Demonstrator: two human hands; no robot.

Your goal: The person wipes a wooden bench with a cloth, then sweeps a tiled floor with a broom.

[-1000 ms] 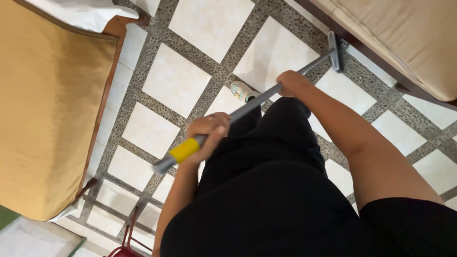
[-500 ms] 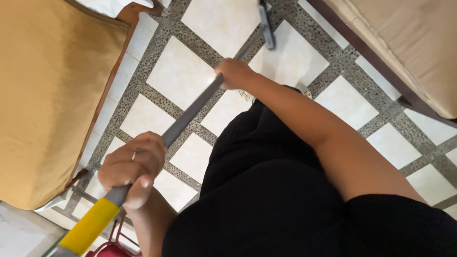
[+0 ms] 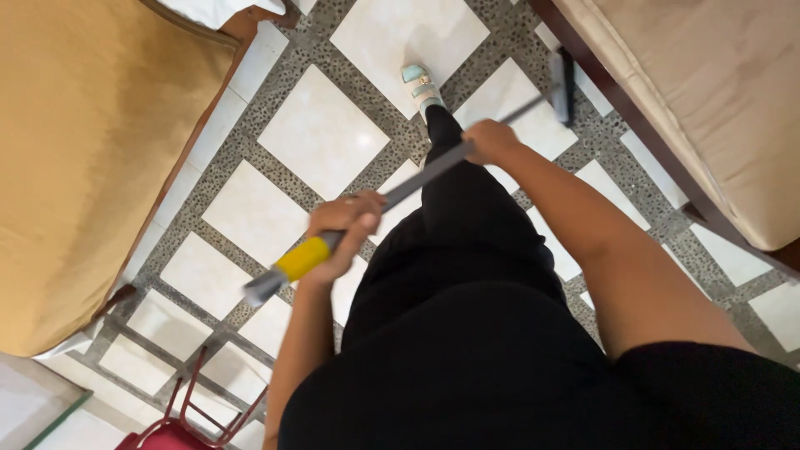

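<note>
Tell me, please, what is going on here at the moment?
A person in black clothes stands on a tiled floor and holds a long grey pole with both hands. The left hand grips it by the yellow sleeve near the upper end; the right hand grips it further down. The dark head of the pole rests on the floor beside a cushioned seat on the right. Another cushioned seat stands on the left.

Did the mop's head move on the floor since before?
Yes. The mop head went away from the beige cushioned seat on the right, then came back; it now lies beside that seat's dark wooden edge again.
</note>
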